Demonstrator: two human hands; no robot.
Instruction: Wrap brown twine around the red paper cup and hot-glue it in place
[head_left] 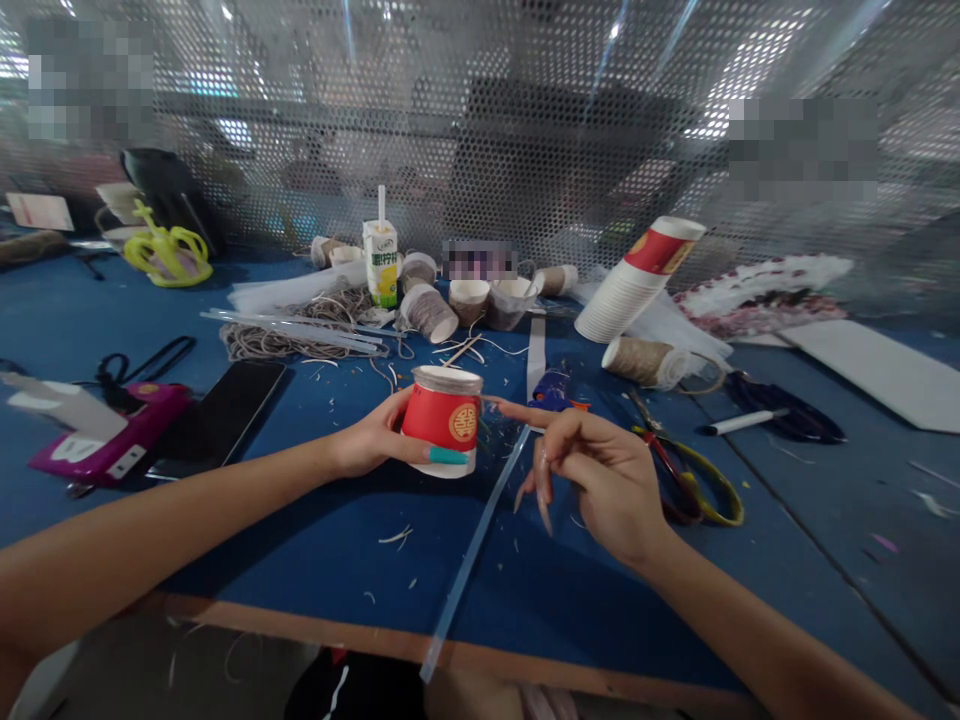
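My left hand (382,435) is wrapped round a red and white paper cup (439,425) with a gold emblem, held just above the table. Grey cord (448,377) rings the cup's upper part. My right hand (600,475) has its index finger stretched out, its tip at the cup's right side beside the cord; whether it presses on the cup I cannot tell. The other fingers are loosely bent and apart, with nothing seen in them. Behind that hand lies a blue glue gun (553,388), mostly hidden. A long translucent glue stick (469,560) runs from near it past the table's front edge.
Scissors (709,490) lie right of my right hand. A leaning stack of paper cups (622,295), cord-wrapped cups (429,312), a drink carton (381,262) and tangled cord (277,335) are farther back. A phone (229,415) and a purple device (124,430) lie left.
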